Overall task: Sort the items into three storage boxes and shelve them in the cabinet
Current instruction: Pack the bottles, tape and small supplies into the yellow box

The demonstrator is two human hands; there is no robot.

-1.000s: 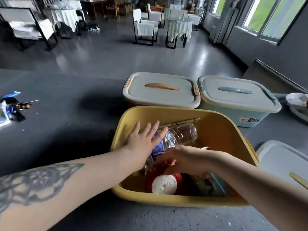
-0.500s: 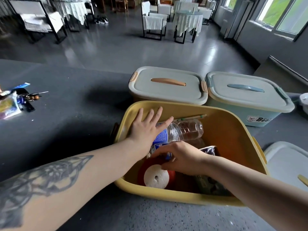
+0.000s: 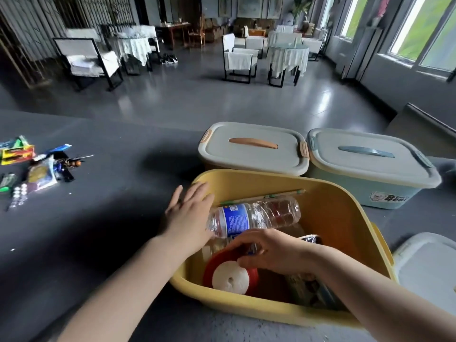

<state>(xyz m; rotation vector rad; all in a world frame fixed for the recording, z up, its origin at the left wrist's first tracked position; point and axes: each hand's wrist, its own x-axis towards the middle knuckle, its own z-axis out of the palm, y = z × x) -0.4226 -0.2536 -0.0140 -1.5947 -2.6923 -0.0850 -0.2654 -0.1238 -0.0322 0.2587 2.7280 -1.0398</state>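
A clear water bottle (image 3: 256,217) lies on its side in the open yellow box (image 3: 340,218), between both hands. The left hand (image 3: 187,215) rests flat, fingers straight, over the box's rim; the right hand (image 3: 269,250) curls below the bottle, grip unclear. Beyond them stand two lidded boxes (image 3: 254,149) on the worktop (image 3: 111,193).

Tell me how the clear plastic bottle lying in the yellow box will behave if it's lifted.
The bottle looks empty, so probably light. Its thin ribbed wall may dent under a squeeze. It lies on its side atop other items in the yellow box, so it could roll once nudged.
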